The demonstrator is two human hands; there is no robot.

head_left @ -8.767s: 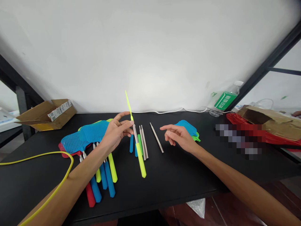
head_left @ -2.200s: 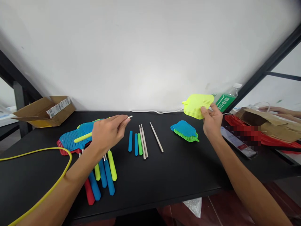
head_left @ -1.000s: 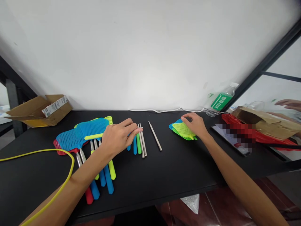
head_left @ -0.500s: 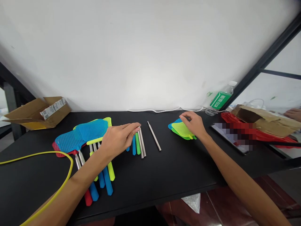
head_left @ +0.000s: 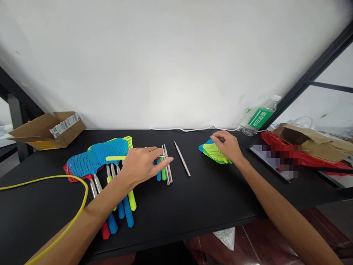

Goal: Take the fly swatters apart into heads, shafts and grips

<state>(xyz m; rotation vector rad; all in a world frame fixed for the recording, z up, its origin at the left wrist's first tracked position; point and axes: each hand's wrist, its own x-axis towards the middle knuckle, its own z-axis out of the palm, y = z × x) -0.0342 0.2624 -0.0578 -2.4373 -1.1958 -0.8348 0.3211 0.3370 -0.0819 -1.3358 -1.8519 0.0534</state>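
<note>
My left hand (head_left: 143, 165) grips a metal rod with a yellow-green handle (head_left: 116, 158), held level over a row of loose blue and green handles and metal rods (head_left: 164, 170). Its fingers are curled around the rod, and the rod's tip pokes out past them. My right hand (head_left: 228, 146) rests fingers-down on a small stack of yellow-green and blue swatter heads (head_left: 213, 151) at the right of the black table (head_left: 193, 206). A single metal rod (head_left: 182, 164) lies between the two hands.
A pile of assembled fly swatters (head_left: 102, 158) with blue, red and yellow handles lies at the left. A yellow cable (head_left: 68, 206) loops by my left arm. A cardboard box (head_left: 46, 130) stands far left. A green-labelled bottle (head_left: 261, 116), a phone and a red bag (head_left: 303, 158) lie at right.
The left hand has shifted slightly right, carrying the yellow-handled rod over the row of parts. The right hand stays on the stack, where it set down the yellow head about two seconds ago.
</note>
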